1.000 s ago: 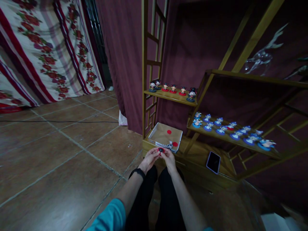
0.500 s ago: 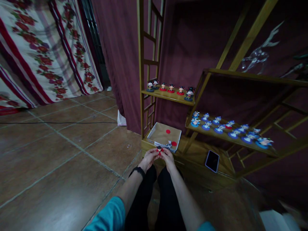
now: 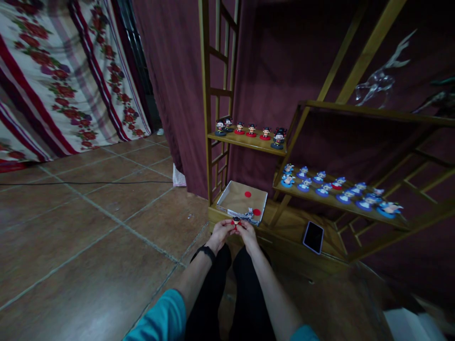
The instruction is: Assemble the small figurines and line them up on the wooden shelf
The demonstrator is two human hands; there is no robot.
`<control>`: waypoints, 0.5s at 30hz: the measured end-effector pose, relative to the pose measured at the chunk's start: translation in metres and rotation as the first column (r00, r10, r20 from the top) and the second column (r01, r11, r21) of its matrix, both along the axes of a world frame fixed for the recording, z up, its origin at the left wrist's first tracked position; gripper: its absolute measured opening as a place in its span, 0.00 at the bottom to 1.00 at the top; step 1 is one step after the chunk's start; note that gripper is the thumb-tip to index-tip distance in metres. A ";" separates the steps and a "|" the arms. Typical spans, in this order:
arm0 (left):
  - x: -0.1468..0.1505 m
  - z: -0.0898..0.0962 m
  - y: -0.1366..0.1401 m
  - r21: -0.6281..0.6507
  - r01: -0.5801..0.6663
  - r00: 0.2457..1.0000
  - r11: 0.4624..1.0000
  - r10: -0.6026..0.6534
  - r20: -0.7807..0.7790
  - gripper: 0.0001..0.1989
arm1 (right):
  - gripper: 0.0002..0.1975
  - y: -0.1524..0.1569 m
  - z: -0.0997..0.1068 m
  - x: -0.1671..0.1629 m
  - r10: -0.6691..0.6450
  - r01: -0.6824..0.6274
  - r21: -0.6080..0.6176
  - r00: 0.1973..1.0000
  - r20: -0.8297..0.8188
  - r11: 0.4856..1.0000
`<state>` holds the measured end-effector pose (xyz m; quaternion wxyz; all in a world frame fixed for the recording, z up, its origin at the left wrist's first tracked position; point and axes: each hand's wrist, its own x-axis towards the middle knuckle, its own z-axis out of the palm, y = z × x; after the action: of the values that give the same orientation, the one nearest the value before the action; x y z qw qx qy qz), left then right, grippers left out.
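Between my two hands, above my knees, is a small red figurine with dark hair. My left hand grips it from the left, and my right hand from the right, fingertips closed round its lower part. Just beyond them a shallow cardboard box holds two red discs and a black-and-white piece whose kind I cannot make out. Similar figurines on red bases stand on the upper left shelf, with dark-based figurines at both ends.
Several blue-based figurines stand in two rows on the middle shelf. A phone lies on the low wooden ledge at right. A clear deer ornament stands on the high shelf. A dark cable crosses the tiled floor at left.
The view has shifted very slightly. Both hands still hold the red figurine in nearly the same place, and the shelves look unchanged.
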<state>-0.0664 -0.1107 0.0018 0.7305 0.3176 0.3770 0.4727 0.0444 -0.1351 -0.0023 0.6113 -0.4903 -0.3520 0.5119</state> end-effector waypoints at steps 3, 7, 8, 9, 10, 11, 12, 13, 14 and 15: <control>0.001 0.001 -0.001 0.012 -0.010 1.000 1.000 0.010 -0.011 0.12 | 0.15 0.001 -0.001 0.000 0.007 -0.007 -0.001 1.000 0.014 1.000; 0.002 0.001 -0.003 0.025 -0.040 0.999 0.999 0.040 -0.017 0.12 | 0.16 0.001 -0.001 -0.001 0.013 -0.013 -0.003 1.000 0.029 1.000; 0.002 0.001 -0.003 0.027 -0.047 0.999 0.999 0.047 -0.021 0.12 | 0.16 0.001 -0.001 -0.001 0.015 -0.014 -0.002 1.000 0.028 1.000; 0.002 0.001 -0.003 0.030 -0.051 0.998 0.998 0.052 -0.025 0.12 | 0.16 0.001 -0.001 -0.002 0.017 -0.017 0.000 1.000 0.026 1.000; 0.003 0.001 -0.003 0.034 -0.052 0.998 0.998 0.053 -0.028 0.12 | 0.16 0.001 -0.001 -0.002 0.017 -0.017 0.000 1.000 0.024 1.000; 0.003 0.001 -0.003 0.038 -0.049 0.998 0.998 0.050 -0.030 0.11 | 0.15 0.001 -0.001 -0.002 0.015 -0.015 0.000 1.000 0.021 1.000; 0.003 0.001 -0.003 0.043 -0.045 0.999 0.998 0.046 -0.029 0.11 | 0.15 0.001 -0.001 -0.002 0.012 -0.012 -0.001 1.000 0.015 1.000; 0.003 0.001 -0.003 0.046 -0.039 0.999 0.998 0.040 -0.025 0.11 | 0.15 0.002 0.000 -0.003 0.014 -0.014 -0.003 1.000 0.008 1.000; 0.002 0.001 -0.003 0.044 -0.034 0.999 0.998 0.035 -0.019 0.11 | 0.15 0.001 0.000 -0.002 0.019 -0.019 -0.004 1.000 0.001 1.000; 0.002 0.001 -0.003 0.038 -0.032 0.999 0.999 0.033 -0.012 0.10 | 0.16 0.001 0.000 -0.002 0.024 -0.024 -0.005 1.000 -0.006 1.000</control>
<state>-0.0644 -0.1138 0.0032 0.7142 0.3281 0.3778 0.4894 0.0423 -0.1338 -0.0021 0.6050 -0.4861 -0.3544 0.5216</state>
